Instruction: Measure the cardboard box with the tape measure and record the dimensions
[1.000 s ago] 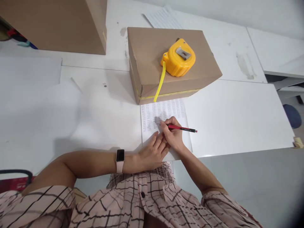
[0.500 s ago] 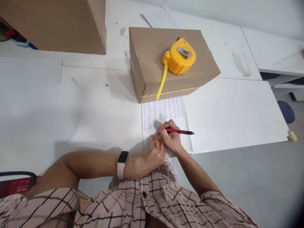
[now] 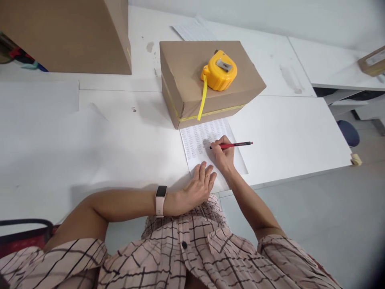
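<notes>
My right hand is closed around a red and black pen, its tip close to the sheet of paper. Whether the tip touches the sheet I cannot tell. Columns of small handwriting fill the sheet's upper part, and its far end meets the foot of a cardboard box. My left hand lies flat on the near edge of the paper with fingers stretched out. On top of the box sits a yellow tape measure, its yellow strap hanging over the front side.
A larger cardboard box stands at the far left of the white table. Another printed sheet lies behind the smaller box. At the far right are a small box and a blue stool.
My right hand with the pen has moved up and right, away from my left hand. The left fingers have spread, and the paper has tilted. The view has shifted slightly.
</notes>
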`<move>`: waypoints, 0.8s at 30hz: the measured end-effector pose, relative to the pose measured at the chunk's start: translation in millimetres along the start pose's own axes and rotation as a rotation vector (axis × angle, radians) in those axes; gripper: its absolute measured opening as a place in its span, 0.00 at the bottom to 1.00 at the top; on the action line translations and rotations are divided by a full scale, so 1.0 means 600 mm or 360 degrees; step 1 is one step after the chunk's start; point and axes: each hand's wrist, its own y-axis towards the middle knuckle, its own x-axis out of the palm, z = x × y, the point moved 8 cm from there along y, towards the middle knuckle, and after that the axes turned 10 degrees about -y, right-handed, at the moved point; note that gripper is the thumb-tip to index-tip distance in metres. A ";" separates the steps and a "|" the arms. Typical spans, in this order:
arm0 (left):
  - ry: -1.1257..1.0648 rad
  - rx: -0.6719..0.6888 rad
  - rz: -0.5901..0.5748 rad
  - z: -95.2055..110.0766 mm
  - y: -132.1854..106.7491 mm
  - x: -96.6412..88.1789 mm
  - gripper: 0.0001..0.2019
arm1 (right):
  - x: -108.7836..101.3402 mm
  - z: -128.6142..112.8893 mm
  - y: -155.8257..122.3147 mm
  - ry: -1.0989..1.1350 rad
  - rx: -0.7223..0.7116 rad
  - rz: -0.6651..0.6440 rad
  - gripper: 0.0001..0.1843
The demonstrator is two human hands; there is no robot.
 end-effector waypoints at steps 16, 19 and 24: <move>0.0018 -0.0135 0.0059 0.001 0.007 0.029 0.25 | 0.011 -0.014 -0.033 -0.0185 -0.0092 -0.0092 0.13; 0.0007 -0.0130 0.0070 -0.002 0.006 0.020 0.25 | 0.009 -0.016 -0.035 -0.0222 -0.0095 -0.0110 0.14; -0.0007 -0.0126 0.0110 0.000 0.006 0.018 0.23 | 0.013 -0.020 -0.037 -0.0292 -0.0080 -0.0183 0.15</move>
